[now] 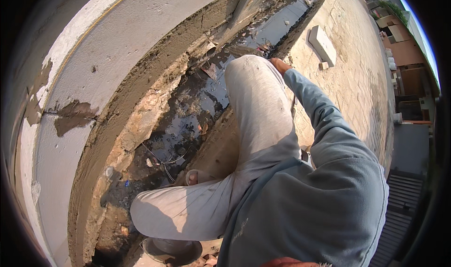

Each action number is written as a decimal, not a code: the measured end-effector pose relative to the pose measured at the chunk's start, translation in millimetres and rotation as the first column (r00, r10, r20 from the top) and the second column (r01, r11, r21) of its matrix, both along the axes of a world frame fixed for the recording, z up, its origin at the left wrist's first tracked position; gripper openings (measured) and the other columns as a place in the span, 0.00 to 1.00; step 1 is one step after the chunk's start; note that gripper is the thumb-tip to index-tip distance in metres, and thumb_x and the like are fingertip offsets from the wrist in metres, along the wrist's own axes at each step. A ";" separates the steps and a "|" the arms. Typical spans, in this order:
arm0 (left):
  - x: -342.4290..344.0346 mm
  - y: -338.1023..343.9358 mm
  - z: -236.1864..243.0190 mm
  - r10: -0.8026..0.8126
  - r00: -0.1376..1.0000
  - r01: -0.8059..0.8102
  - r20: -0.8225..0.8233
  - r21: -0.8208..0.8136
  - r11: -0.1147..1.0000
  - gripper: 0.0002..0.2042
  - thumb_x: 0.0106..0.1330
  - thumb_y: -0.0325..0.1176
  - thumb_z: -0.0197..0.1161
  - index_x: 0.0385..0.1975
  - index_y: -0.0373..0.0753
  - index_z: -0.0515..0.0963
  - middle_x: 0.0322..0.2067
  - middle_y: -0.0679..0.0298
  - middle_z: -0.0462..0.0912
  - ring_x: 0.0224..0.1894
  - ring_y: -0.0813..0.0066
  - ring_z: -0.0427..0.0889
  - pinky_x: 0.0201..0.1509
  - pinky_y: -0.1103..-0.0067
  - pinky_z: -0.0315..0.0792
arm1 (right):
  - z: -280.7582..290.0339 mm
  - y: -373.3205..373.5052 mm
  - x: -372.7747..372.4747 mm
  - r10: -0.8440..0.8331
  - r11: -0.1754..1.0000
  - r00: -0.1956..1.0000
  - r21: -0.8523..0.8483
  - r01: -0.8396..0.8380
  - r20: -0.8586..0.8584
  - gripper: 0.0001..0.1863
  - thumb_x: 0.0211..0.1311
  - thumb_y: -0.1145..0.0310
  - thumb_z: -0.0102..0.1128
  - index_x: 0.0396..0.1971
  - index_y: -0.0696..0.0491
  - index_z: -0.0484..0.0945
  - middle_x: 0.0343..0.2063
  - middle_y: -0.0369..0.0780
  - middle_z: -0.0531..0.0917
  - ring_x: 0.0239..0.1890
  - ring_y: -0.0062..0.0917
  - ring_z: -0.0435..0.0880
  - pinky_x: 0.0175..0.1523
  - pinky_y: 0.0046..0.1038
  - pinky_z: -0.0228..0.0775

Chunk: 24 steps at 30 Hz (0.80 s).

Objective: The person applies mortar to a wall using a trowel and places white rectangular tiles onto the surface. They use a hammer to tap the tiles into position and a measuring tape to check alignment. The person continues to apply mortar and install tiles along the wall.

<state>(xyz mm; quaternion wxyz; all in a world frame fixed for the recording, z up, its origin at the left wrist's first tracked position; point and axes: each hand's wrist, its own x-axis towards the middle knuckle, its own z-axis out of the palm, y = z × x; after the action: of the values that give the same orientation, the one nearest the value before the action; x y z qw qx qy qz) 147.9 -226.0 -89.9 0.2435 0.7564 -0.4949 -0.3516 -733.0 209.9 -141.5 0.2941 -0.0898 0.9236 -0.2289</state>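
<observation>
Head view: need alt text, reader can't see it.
A person in a grey-blue sweatshirt and stained pale trousers crouches or sits at a littered drainage ditch, right hand partly hidden behind a bent knee. A pale block wall with a mortar-patched joint runs along the left; a white block lies on sunlit paving at right.

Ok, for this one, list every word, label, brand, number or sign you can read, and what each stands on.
Front of the grey-blue sweatshirt: small pale script lettering, too small and blurred to quote.
Pale block on the paving: no lettering visible.
Buildings at the right: too small to tell whether they bear signs.
No legible text otherwise.
</observation>
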 end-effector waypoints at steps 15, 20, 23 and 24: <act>109.0 36.9 23.9 0.259 0.955 -0.259 0.149 -0.017 0.966 0.21 0.79 0.45 0.51 0.57 0.32 0.73 0.44 0.49 0.85 0.43 0.60 0.86 0.48 0.67 0.80 | -67.9 139.8 121.5 -0.646 0.731 0.618 -0.132 0.669 -0.448 0.20 0.52 0.66 0.75 0.42 0.59 0.77 0.29 0.40 0.81 0.31 0.28 0.78 0.40 0.34 0.72; 159.7 64.4 36.3 0.241 0.940 -0.216 -0.242 0.129 0.968 0.21 0.79 0.46 0.52 0.55 0.31 0.75 0.43 0.52 0.86 0.40 0.62 0.87 0.44 0.72 0.81 | -85.1 132.7 162.6 -0.705 0.685 0.623 -0.096 0.722 -0.339 0.26 0.48 0.66 0.76 0.46 0.59 0.78 0.40 0.48 0.84 0.35 0.36 0.83 0.41 0.38 0.75; 109.5 39.0 57.3 0.036 0.968 -0.010 0.250 -0.104 0.994 0.21 0.78 0.46 0.55 0.46 0.29 0.80 0.39 0.59 0.87 0.40 0.73 0.82 0.48 0.77 0.75 | -88.3 121.2 156.6 -0.693 0.720 0.707 -0.150 0.677 -0.139 0.25 0.47 0.66 0.76 0.44 0.60 0.77 0.39 0.48 0.84 0.35 0.36 0.82 0.41 0.38 0.74; 90.4 31.4 66.4 0.036 0.971 -0.008 0.238 -0.118 0.993 0.22 0.77 0.46 0.56 0.45 0.28 0.80 0.38 0.61 0.86 0.40 0.75 0.79 0.49 0.77 0.72 | -91.9 111.7 156.2 -0.673 0.739 0.731 -0.139 0.659 -0.109 0.25 0.47 0.66 0.76 0.44 0.60 0.77 0.38 0.48 0.84 0.34 0.36 0.82 0.40 0.38 0.74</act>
<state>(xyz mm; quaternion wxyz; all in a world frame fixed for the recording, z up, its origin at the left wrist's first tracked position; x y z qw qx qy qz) 238.2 -194.6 -23.5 0.2294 0.7833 -0.5320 -0.2256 -576.8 321.6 -233.3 0.1169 0.2169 0.9025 -0.3531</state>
